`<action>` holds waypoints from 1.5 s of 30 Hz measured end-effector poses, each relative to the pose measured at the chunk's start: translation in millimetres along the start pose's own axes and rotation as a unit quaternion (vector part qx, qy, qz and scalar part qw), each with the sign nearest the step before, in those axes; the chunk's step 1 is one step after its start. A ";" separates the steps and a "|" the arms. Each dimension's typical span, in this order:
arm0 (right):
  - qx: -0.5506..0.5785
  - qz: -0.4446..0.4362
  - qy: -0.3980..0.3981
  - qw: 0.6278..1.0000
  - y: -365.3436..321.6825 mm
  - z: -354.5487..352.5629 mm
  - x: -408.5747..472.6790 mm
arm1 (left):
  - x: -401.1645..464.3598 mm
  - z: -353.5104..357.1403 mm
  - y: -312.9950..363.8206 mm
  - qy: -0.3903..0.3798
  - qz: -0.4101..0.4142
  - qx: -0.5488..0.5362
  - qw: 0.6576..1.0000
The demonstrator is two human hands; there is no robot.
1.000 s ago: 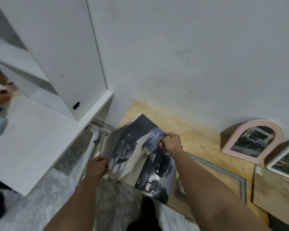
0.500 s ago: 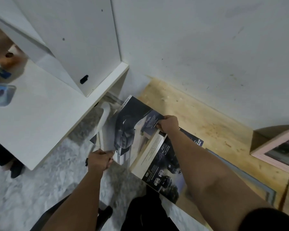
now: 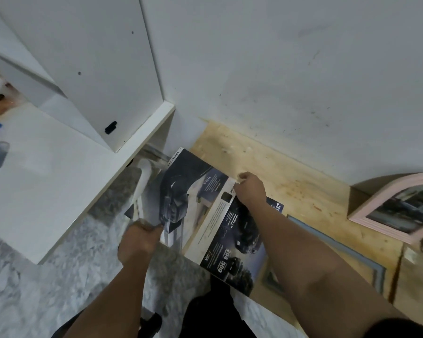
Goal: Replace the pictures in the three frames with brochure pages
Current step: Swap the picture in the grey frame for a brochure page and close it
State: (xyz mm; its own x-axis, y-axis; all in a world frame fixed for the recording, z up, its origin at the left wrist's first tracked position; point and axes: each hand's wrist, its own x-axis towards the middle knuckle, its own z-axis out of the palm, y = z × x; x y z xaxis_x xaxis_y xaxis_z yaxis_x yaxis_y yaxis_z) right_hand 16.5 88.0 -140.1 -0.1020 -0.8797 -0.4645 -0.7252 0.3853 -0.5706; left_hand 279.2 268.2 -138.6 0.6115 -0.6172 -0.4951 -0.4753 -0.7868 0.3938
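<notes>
We are gripping one dark glossy car brochure (image 3: 181, 198) with both hands.
Our left hand (image 3: 138, 240) is clutching its blurred near edge, our right hand (image 3: 250, 189) pinching a page's top corner, over the plywood bench (image 3: 279, 167); two frames are showing: a pink arched frame (image 3: 398, 206), cropped, and a grey flat frame (image 3: 347, 250), arm-covered.

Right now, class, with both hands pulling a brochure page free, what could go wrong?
1. The right hand pinches only the page's top corner, so it may tear crookedly.
2. The left hand's grip is at the brochure's near edge; it could crumple.
3. The grey frame lies under the right arm and could get knocked.
</notes>
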 end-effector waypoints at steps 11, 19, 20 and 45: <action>-0.275 -0.036 -0.047 0.960 59.6 -30.7 -24.3 | -33.8 68.0 70.4 -0.070 0.387 0.256 0.883; -0.297 -0.069 -0.041 0.952 69.9 -31.4 -13.6 | -34.4 91.2 81.2 -0.106 0.434 0.335 0.830; -0.299 -0.070 -0.043 0.951 70.8 -31.9 -13.0 | -34.0 91.7 80.6 -0.104 0.436 0.329 0.832; -0.281 -0.160 0.010 0.946 82.4 -27.6 -17.9 | -31.8 93.2 85.0 -0.092 0.425 0.327 0.839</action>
State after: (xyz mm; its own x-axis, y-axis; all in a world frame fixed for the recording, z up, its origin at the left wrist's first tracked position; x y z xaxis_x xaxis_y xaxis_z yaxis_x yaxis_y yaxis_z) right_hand -60.3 127.8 -160.1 0.1747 -0.9336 -0.3129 -0.9683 -0.1053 -0.2267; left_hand 160.4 220.4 -161.6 -0.2039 -0.9004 -0.3844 -0.9724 0.1407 0.1863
